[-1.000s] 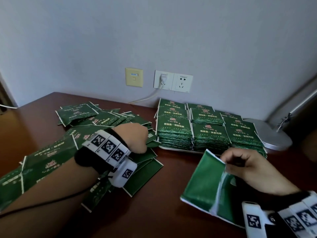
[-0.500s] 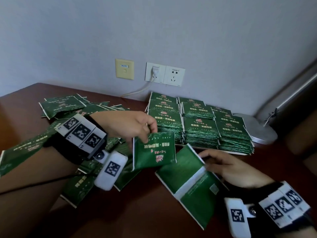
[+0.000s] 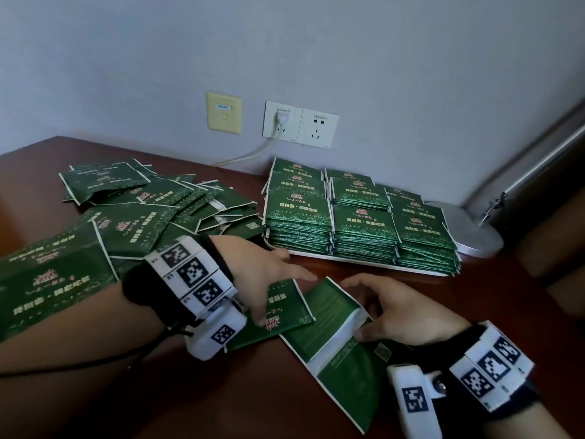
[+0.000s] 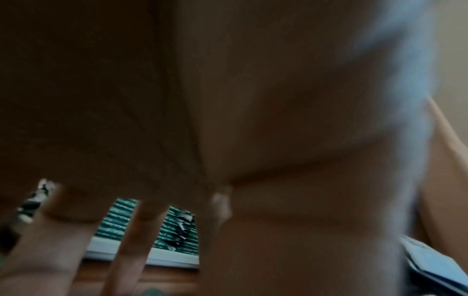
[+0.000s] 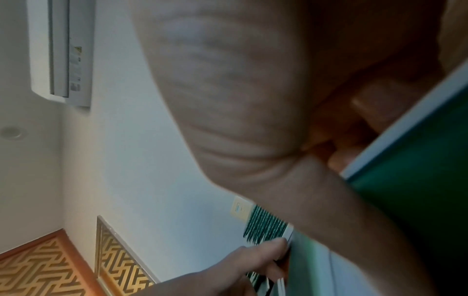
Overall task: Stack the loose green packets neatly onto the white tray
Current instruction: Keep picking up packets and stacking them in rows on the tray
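Brown table [image 3: 196,394] fills the lower frame, grey wall behind. Nearest, lower right: my right hand [image 3: 408,315], fingers curled onto a small stack of packets [image 3: 345,353] lying printed side down. I'd call it a pinch along their right edge; the right wrist view shows fingers behind the white seam. The stack's long axis runs from lower right up toward frame centre, pointing roughly at the tray.

Centre: my left hand [image 3: 269,280], fingers fairly straight, thumb and fingertips pressing one packet [image 3: 285,312] face up, print upside down to me. It touches the left edge of the right-hand stack, overlapping it slightly. The left wrist view is too blurred to confirm a pinch, so I read it as flat contact, not a grip.

Left and upper left: loose pile [image 3: 136,210], many packets left, some draped over my left forearm.

Further back, centre right: white tray [image 3: 357,259] with rows of stacked packets [image 3: 361,223], front row filled. Lamp base [image 3: 474,236] just right of it. Sockets [image 3: 300,125] on the wall behind.

Key relation: the tray lies straight ahead of both hands, up-frame. The right hand has the bundle and is nearer the tray's middle. The single packet probably needs merging into the stack first, and the bundle flipping to match the face-up rows.
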Available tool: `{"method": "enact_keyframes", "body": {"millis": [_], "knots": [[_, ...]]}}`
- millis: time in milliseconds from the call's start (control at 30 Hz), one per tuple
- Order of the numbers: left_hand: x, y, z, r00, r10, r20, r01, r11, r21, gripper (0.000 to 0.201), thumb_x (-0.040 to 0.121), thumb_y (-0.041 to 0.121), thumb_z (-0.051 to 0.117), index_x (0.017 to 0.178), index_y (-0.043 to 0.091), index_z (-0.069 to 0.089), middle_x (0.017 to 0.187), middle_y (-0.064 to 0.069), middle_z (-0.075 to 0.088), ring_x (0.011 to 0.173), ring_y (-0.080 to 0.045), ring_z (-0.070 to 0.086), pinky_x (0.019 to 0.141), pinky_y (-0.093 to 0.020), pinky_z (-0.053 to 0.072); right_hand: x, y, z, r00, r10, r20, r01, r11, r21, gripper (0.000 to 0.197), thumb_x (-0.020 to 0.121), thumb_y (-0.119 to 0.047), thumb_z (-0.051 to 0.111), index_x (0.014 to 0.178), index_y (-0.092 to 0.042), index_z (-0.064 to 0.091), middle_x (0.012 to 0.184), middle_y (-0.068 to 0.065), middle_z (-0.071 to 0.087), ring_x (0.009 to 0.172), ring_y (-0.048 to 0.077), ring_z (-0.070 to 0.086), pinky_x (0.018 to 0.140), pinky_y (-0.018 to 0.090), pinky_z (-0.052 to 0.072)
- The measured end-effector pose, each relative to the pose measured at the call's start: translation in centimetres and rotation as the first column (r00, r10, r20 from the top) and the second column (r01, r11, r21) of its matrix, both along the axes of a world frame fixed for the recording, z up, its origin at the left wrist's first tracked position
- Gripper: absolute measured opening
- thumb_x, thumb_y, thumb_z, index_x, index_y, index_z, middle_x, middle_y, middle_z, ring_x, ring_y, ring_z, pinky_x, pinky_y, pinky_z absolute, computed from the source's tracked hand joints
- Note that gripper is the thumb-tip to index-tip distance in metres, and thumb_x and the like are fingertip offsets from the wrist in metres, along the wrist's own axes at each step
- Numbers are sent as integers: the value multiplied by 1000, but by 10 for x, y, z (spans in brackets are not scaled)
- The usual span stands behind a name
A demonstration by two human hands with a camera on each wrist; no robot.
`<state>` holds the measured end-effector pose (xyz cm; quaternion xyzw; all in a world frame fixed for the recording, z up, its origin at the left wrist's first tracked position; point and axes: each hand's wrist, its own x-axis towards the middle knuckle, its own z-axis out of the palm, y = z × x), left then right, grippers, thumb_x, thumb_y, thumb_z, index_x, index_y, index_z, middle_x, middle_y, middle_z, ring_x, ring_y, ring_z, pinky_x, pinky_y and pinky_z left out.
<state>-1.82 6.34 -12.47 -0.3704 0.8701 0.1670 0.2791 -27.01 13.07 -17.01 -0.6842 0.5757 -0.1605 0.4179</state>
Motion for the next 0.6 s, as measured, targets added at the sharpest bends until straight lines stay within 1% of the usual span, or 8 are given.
{"method": "enact_keyframes", "body": {"millis": [133, 200, 300, 367, 400, 467, 533, 600], "knots": [[-4, 3, 2, 998, -46, 44, 45, 999, 14, 101, 80, 30, 80, 148, 59, 10, 138, 4, 19, 123, -25, 44, 100, -43, 48, 2, -1, 3, 996, 51, 67, -55, 997, 47, 52, 69, 9, 74, 111, -22, 69, 110, 0, 73, 106, 18, 69, 96, 47, 54], [-3, 3, 2, 998, -38, 42, 38, 999, 2, 89, 79, 28, 80, 142, 56, 24, 135, 4, 21, 120, -26, 46, 97, -44, 49, -4, -2, 7, 993, 91, 77, -93, 995, 28, 42, 71, 9, 72, 106, -15, 73, 106, 4, 75, 104, 21, 70, 93, 42, 55], [-2, 3, 0, 1000, -3, 18, 3, 1000, -19, 66, 76, 29, 82, 127, 43, 43, 127, 7, 29, 117, -23, 46, 94, -45, 50, -20, -6, 13, 988, -26, 153, 24, 1000, 14, 41, 75, 21, 65, 93, -13, 78, 94, 4, 77, 85, 18, 74, 73, 28, 56], [-1, 0, -2, 998, 6, -55, -10, 998, -62, 45, 75, 34, 82, 112, 31, 56, 118, 7, 43, 109, -19, 51, 93, -45, 50, -31, -9, 12, 967, -105, 234, 102, 995, 25, 48, 78, 26, 59, 83, -17, 80, 79, 0, 75, 57, 10, 64, 51, 19, 47], [0, -2, -4, 993, 18, -117, -29, 996, -87, 33, 76, 35, 81, 101, 29, 60, 111, 7, 51, 102, -16, 55, 91, -44, 51, -36, -11, 10, 962, -116, 247, 114, 993, 22, 52, 79, 27, 56, 79, -18, 81, 77, -2, 73, 53, 8, 57, 46, 18, 42], [2, -5, -6, 971, 79, -227, -107, 987, -117, 20, 80, 38, 78, 87, 27, 62, 98, 6, 63, 91, -15, 61, 87, -43, 54, -42, -15, 6, 955, -124, 268, 123, 992, 23, 58, 78, 30, 52, 73, -19, 81, 89, -3, 73, 67, 15, 62, 49, 20, 47], [3, -7, -6, 956, 142, -257, -182, 974, -137, 25, 84, 43, 73, 88, 21, 63, 92, 0, 66, 86, -19, 65, 82, -41, 56, -47, -17, 2, 953, -138, 270, 135, 990, 31, 58, 77, 31, 50, 71, -18, 81, 105, 0, 71, 85, 21, 65, 61, 25, 54], [4, -10, -6, 954, 196, -229, -230, 964, -135, 29, 86, 45, 70, 91, 17, 63, 91, -4, 68, 84, -22, 67, 77, -39, 56, -51, -18, 0, 967, -140, 211, 140, 990, 13, 57, 77, 30, 53, 72, -19, 81, 114, 2, 68, 97, 22, 63, 68, 25, 54]]}}
